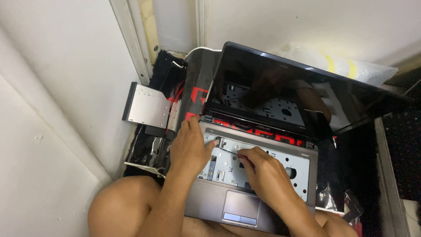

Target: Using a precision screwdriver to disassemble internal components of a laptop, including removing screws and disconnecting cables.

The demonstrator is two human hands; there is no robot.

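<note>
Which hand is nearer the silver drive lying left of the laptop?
Left. The left hand rests on the laptop's upper-left corner, beside the silver drive; the right hand works mid-deck, farther away.

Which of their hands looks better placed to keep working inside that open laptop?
Probably the right hand: its fingertips pinch something small over the bare keyboard bay. The left hand rests on the laptop's upper left edge, seemingly steadying it.

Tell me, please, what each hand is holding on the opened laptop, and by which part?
The left hand rests on the laptop at its bared keyboard bay's upper left corner. The right hand pinches something small between its fingers; what it is cannot be told.
</note>
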